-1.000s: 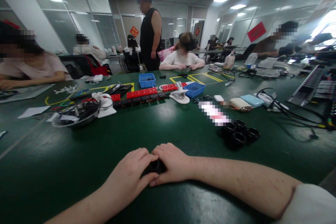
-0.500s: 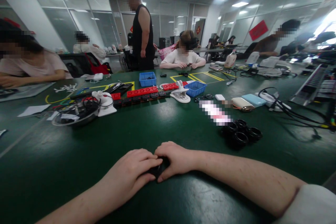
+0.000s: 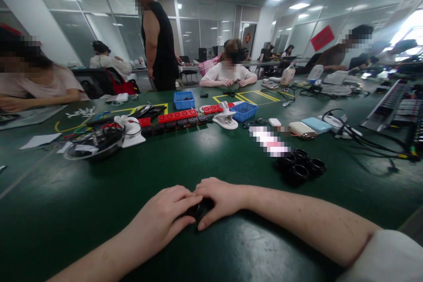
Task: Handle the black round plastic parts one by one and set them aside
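Note:
My left hand (image 3: 161,218) and my right hand (image 3: 220,198) meet low on the green table (image 3: 211,158), fingers curled together around a small black round part (image 3: 197,209). Only a sliver of that part shows between the fingers. Both forearms rest on the table. A cluster of several black rings (image 3: 301,166) lies to the right, a little beyond my right hand.
A clear bowl with cables (image 3: 94,144) sits at the left. Red and black power strips (image 3: 176,120), two blue bins (image 3: 185,99), white clamps (image 3: 225,117), power banks (image 3: 309,128) and black cables (image 3: 370,143) lie farther back. Other people sit around the table; one person stands behind it.
My hands stay together on the black part with small finger shifts. The standing person at the back has walked to the left.

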A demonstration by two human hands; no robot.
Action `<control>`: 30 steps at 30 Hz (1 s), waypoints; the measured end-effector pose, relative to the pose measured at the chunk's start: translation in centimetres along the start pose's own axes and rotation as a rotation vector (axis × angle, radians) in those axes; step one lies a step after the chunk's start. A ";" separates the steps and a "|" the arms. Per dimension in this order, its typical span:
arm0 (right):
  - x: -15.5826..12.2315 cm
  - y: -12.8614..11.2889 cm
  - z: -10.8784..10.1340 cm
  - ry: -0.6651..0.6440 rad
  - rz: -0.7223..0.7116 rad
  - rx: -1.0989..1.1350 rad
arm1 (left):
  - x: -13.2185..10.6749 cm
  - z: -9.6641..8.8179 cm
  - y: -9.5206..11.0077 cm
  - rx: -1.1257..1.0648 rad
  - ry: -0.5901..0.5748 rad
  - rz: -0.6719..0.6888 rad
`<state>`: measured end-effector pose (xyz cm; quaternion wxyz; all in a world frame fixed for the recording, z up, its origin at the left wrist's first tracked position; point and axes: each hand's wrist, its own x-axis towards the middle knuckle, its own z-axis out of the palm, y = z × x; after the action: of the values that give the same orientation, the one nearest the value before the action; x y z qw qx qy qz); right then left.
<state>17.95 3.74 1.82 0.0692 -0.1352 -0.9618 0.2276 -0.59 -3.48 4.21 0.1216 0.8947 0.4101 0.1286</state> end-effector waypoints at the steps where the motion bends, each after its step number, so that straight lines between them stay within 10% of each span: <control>1: 0.0 0.3 -0.2 -0.025 -0.024 0.028 | 0.0 -0.2 -0.1 -0.028 -0.016 0.010; 10: 0.2 0.6 -0.2 -0.055 0.019 0.076 | 0.4 -0.6 -0.1 -0.121 -0.086 0.032; 20: 0.4 -1.3 1.3 0.093 0.210 -0.146 | 0.1 1.1 1.0 0.088 0.105 -0.116; 30: 0.0 -0.2 0.2 0.003 0.009 -0.017 | -0.1 0.3 0.3 -0.066 -0.032 0.006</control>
<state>17.90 3.46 1.69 0.0684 -0.1401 -0.9630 0.2198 -0.33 -3.74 4.06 0.1575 0.8934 0.4008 0.1280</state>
